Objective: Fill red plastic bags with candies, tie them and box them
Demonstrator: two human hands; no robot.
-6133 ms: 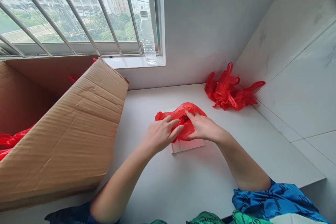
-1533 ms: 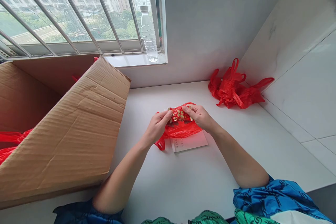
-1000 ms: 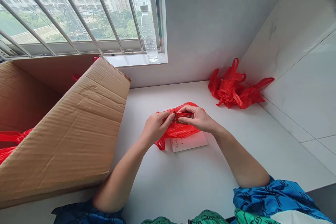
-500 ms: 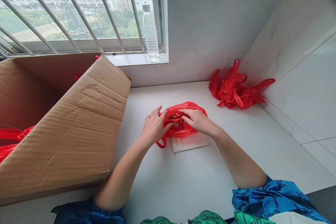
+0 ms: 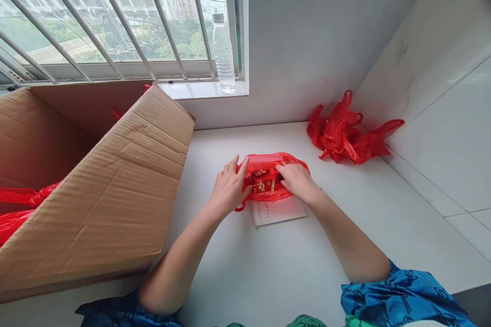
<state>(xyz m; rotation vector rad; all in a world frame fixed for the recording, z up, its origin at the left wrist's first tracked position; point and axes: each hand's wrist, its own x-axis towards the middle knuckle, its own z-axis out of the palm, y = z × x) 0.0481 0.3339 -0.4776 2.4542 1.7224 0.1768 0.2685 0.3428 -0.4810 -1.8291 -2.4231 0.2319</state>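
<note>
A small red plastic bag [image 5: 268, 162] lies open on the white counter [image 5: 291, 265], on top of a white paper slip [image 5: 278, 210]. Small red packets [image 5: 264, 184] show inside the bag's mouth. My left hand [image 5: 229, 189] rests at the bag's left edge with its fingers stretched out and its thumb on the plastic. My right hand [image 5: 295, 180] lies over the bag's right side, its fingertips curled into the opening beside the packets; what they hold, if anything, is hidden.
A big open cardboard box [image 5: 111, 189] with red plastic inside stands at the left. A heap of red bags [image 5: 345, 135] lies in the far right corner. A clear water bottle [image 5: 223, 53] stands on the window sill. Tiled wall runs along the right.
The red packet that both hands held above the bag has gone down into it. My left hand has opened at the bag's edge, and my right hand has moved into the opening.
</note>
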